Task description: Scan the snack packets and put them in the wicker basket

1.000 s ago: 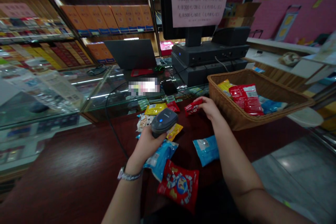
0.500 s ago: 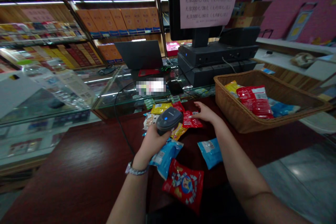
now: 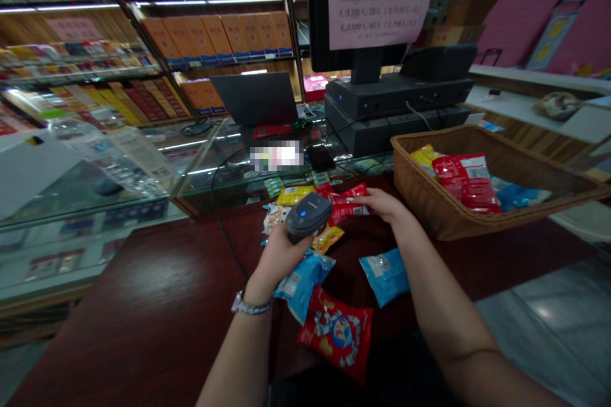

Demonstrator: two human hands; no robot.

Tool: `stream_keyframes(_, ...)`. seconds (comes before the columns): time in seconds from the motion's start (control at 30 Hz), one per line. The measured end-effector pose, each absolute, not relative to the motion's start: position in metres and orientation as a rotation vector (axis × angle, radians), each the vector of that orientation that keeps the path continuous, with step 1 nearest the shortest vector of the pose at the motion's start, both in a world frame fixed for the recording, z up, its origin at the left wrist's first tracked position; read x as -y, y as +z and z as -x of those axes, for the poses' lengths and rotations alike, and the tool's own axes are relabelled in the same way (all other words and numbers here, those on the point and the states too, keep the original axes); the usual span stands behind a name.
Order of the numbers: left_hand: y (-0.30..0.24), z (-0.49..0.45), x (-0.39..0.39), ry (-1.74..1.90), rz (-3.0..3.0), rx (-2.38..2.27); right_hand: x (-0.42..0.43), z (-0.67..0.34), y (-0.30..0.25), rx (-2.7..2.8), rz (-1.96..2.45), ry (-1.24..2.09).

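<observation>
Barcode scanner (image 3: 310, 213): While the left hand (image 3: 282, 255) holds it over the packets, it shows a rounded dark-grey head with faint pale lettering and a lit blue spot; it sits near mid-view, centre of the clock used here.
Left grip: fingers wrapped round the scanner's lower part, which they hide.
Right grip: the right hand (image 3: 384, 203), at about three o'clock, has its fingers partly bent onto a red snack packet (image 3: 344, 212); whether they pinch it, I cannot tell.
Red snack packet: between two and three o'clock, glossy, creased, with white print.
Cartoon-printed red packet (image 3: 338, 334): half past five, plump and shiny, a blue-capped figure on its front.
Blue packets: one (image 3: 305, 286) at six o'clock; another (image 3: 387, 276) at four, bearing a pale panel, beside the right forearm.
Wicker basket (image 3: 443, 219): three o'clock, brown, holding red, yellow and blue packets.
</observation>
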State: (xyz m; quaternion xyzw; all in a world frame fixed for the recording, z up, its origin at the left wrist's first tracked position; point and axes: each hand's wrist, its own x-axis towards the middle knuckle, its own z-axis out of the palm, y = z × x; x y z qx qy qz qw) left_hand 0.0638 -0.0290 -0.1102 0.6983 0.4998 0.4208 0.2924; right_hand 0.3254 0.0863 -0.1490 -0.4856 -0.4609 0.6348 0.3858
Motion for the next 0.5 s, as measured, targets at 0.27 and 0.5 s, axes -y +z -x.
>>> stream_keyframes(0.27,-0.112,-0.066,0.032,1.003,-1.898,-1.348,-0.088,-0.305,-0.142,0.652,1.23,1.52)
stream_keyframes(0.5,-0.112,-0.07,0.032,0.93,-1.926,-1.332,-0.083,-0.294,-0.133,0.526,1.155,1.486)
